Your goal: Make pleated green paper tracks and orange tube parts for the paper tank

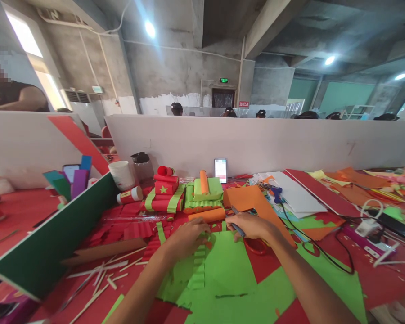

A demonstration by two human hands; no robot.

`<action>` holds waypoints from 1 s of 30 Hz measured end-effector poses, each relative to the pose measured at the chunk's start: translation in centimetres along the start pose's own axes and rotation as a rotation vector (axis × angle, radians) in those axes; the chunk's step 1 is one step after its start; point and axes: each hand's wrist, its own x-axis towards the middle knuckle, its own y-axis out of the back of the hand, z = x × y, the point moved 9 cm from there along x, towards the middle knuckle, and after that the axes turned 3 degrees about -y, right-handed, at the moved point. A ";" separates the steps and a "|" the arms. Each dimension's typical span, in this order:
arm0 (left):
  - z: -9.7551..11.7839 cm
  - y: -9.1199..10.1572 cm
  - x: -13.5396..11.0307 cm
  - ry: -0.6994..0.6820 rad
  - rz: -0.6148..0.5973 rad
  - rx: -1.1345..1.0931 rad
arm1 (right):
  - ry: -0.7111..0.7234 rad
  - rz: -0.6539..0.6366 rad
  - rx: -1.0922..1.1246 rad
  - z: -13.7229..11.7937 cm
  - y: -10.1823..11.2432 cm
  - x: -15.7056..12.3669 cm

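My right hand (251, 225) is closed around a slim dark grey tool (238, 230), like a pen or craft knife; its kind is unclear. Beneath both hands lies a bright green paper sheet (229, 263). My left hand (191, 236) rests on the sheet's upper left part, fingers stretched out and partly overlapping, close to an orange paper roll (207, 215). A narrow pleated green strip (198, 270) runs below that hand. Beside my right wrist is a red ring-shaped thing (255, 245), partly covered. Behind the roll sits a green paper bundle (207, 189) with another orange roll (204, 182) on top.
Red paper bundles (165, 188) stand behind my left hand. Paper cups (121, 174) and a green board (57, 229) are at left, near thin strips (101, 283). On the right are orange paper (245, 198), a blue glue gun (276, 194), its black cable and a power strip (367, 243).
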 end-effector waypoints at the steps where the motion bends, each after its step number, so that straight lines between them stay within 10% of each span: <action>1: 0.5 0.2 0.1 -0.026 0.012 0.010 | 0.005 0.007 0.007 -0.1 0.0 0.0; 19: 2.7 -0.1 -0.3 -0.225 -0.016 0.046 | -0.039 0.283 0.418 -0.8 4.0 -1.0; 30: 2.6 -0.1 -0.3 -0.214 -0.005 0.049 | -0.139 0.430 0.701 0.9 -1.5 -1.2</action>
